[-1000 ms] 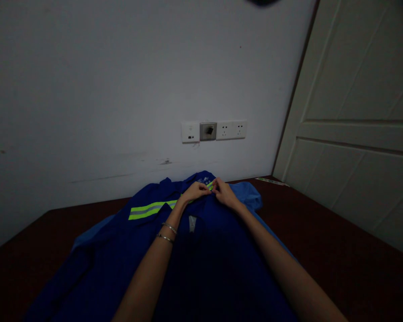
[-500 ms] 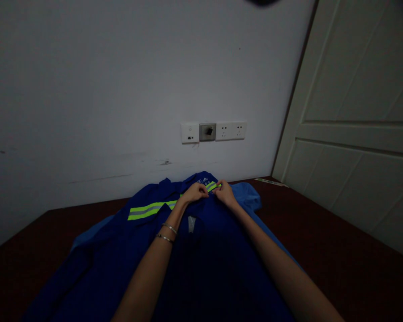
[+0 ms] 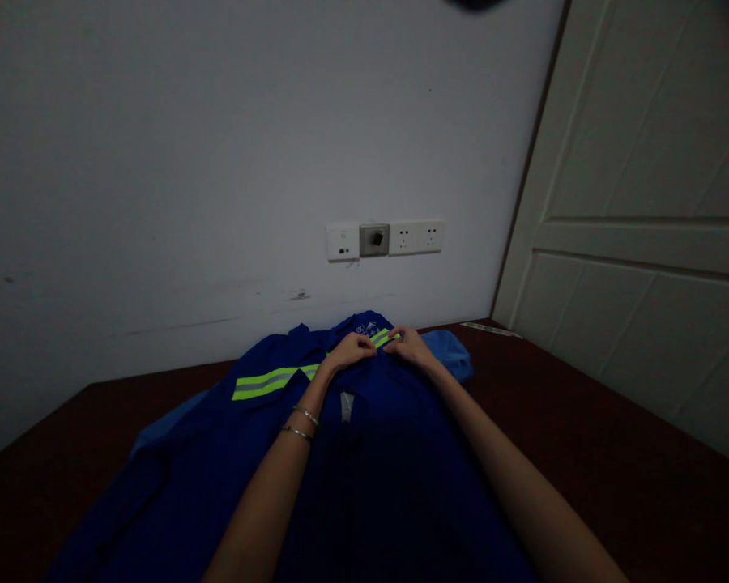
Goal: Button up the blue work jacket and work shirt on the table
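A dark blue work jacket (image 3: 219, 470) with yellow-green and grey reflective strips lies spread before me, its far end against the wall. My left hand (image 3: 351, 351), with two bracelets on the wrist, pinches the cloth near the chest strip (image 3: 381, 338). Just to its right, my right hand (image 3: 406, 346) pinches the same jacket at the strip's right end. A small gap separates the two hands. White printing (image 3: 368, 328) shows beyond them. Lighter blue cloth (image 3: 453, 355) sticks out from under the jacket on both sides. The near part of the jacket is too dark to make out.
The jacket rests on a dark red-brown surface (image 3: 583, 437). Behind stands a white wall (image 3: 188, 162) with socket plates (image 3: 416, 238). A pale panelled door (image 3: 632, 243) rises at the right. A thin patterned strip (image 3: 492, 329) lies near the wall.
My right hand has shifted very slightly at the cloth. Both hands keep their pinch, and the jacket lies almost as before. The view has moved a little.
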The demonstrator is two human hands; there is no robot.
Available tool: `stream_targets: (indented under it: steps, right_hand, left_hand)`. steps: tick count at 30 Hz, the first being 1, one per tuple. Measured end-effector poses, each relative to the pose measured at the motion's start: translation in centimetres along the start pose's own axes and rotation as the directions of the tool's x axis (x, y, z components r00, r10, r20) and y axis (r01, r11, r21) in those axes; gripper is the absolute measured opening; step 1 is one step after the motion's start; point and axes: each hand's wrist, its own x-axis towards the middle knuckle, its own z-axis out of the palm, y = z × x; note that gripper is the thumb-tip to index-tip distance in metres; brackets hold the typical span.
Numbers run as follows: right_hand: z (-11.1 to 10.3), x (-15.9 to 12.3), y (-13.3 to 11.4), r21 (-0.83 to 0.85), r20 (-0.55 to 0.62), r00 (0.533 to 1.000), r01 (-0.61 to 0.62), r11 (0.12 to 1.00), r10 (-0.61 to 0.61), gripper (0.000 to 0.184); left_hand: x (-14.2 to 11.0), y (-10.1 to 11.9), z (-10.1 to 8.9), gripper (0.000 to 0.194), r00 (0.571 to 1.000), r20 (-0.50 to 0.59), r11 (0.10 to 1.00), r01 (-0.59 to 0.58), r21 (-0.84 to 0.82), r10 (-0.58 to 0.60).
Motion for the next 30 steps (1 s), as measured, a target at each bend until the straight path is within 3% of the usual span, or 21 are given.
stream_targets:
  steps: [3,6,10,12,15,18,21,23,25,27,30]
  right_hand:
    - [-0.7,-0.3,-0.8,-0.097,-0.01,0.991,0.135,0.986,-0.136,0.029]
    - [-1.4,-0.6,-2.0,-0.226,-0.052,0.97,0.221,0.949,-0.239,0.024]
    - [-1.6,-1.6,-4.0,-0.28,-0.043,0.956,0.268,0.922,-0.291,0.023]
    - [-1.2,-2.4,-5.2,-0.286,-0.006,0.949,0.301,0.91,-0.316,0.021]
    - [-0.1,-4.0,-7.1,-0.317,0.107,0.924,0.381,0.868,-0.366,0.017]
    - [1.3,-5.7,-8.5,-0.409,0.256,0.89,0.453,0.792,-0.377,0.017]
    - [2.5,-7.0,-8.9,-0.495,0.387,0.896,0.399,0.772,-0.216,0.006]
    - [3.0,-7.5,-8.7,-0.512,0.457,0.889,0.274,0.814,-0.012,0.011]
    - [3.2,-7.9,-8.1,-0.505,0.499,0.852,0.137,0.852,0.159,0.021]
    - [3.3,-8.4,-7.4,-0.485,0.515,0.824,0.056,0.873,0.234,0.026]
    - [3.1,-9.4,-6.7,-0.464,0.512,0.821,0.018,0.886,0.252,0.032]
  left_hand:
    - [-0.2,1.1,-1.0,0.029,0.996,-0.08,0.999,0.039,-0.013,-0.04]
    - [-0.3,3.5,-2.5,0.032,0.975,-0.219,0.999,0.044,-0.017,-0.046]
    - [-1.0,7.9,-4.3,0.031,0.917,-0.398,1.0,0.006,0.015,0.0]
    - [-1.7,9.6,-4.9,0.032,0.907,-0.42,1.0,-0.005,0.026,0.016]
    - [-3.2,10.6,-5.3,0.031,0.943,-0.331,0.995,0.044,0.087,-0.013]
    - [-5.2,9.7,-5.5,0.03,0.971,-0.209,0.972,0.156,0.178,-0.117]
    - [-7.7,8.2,-5.6,0.023,0.957,-0.072,0.925,0.291,0.244,-0.282]
    - [-9.3,7.3,-5.6,0.017,0.916,0.045,0.887,0.371,0.274,-0.398]
    - [-10.8,6.6,-5.4,0.015,0.861,0.157,0.854,0.425,0.298,-0.484]
    - [-11.9,6.0,-5.2,0.013,0.801,0.25,0.829,0.465,0.312,-0.543]
    - [-13.1,5.3,-4.6,0.011,0.724,0.346,0.8,0.511,0.313,-0.597]
